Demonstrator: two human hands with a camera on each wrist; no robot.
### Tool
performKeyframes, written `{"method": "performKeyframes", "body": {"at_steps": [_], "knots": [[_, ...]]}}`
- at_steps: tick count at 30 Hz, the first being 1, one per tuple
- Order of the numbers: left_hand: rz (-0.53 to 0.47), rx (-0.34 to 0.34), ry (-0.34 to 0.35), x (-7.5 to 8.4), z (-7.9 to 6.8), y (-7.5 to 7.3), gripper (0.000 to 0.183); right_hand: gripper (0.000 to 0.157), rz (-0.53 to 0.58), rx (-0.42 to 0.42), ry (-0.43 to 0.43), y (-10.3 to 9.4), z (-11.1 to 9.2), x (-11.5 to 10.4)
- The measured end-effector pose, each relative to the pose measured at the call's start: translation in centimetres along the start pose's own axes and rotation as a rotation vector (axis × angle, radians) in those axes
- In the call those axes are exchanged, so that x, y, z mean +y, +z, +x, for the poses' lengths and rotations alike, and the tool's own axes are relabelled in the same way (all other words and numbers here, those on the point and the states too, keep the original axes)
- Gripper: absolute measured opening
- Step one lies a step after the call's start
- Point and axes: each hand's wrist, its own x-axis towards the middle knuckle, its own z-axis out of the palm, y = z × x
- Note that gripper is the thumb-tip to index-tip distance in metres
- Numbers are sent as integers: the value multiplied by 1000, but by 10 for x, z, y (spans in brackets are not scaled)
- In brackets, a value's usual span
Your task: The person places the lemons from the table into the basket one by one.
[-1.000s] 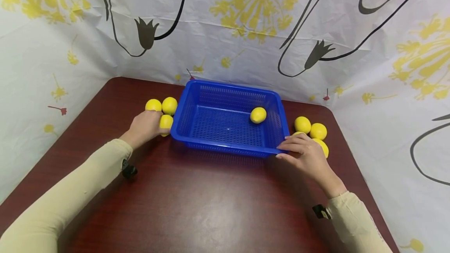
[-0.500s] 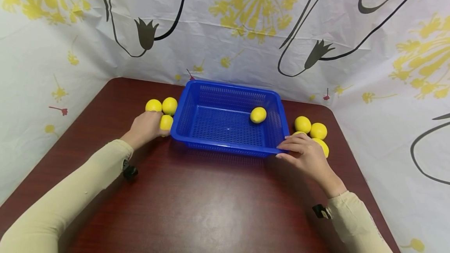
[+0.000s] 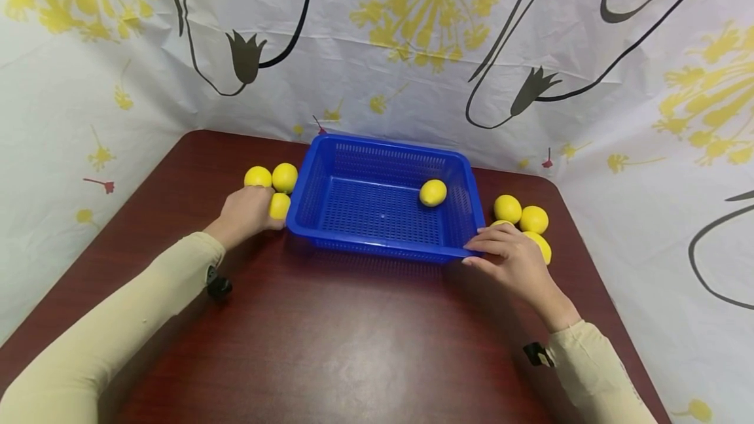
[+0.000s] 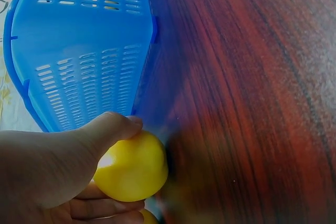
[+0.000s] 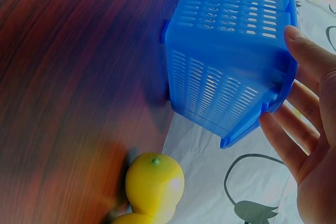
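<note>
Gripping a lemon between thumb and curled fingers of the left hand, just left of the blue basket. Could set two far-left lemons rolling with a sideways lift, or snag the basket's left rim with a low one (probably the likelier slip). Could roll the inside lemon by tipping the basket with the right hand, fingers pinching the near right corner. For moving, most room on the near tabletop; little at far right, with four lemons close to the table edge.
</note>
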Motion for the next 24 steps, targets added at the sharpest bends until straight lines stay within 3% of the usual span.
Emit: {"method": "performKeyframes", "body": {"at_steps": [13, 24], "knots": [[62, 23, -12, -1, 5, -19, 50, 32, -2, -2, 1, -1, 0, 1], [59, 82, -22, 3, 15, -62, 51, 32, 0, -4, 1, 0, -1, 1]]}}
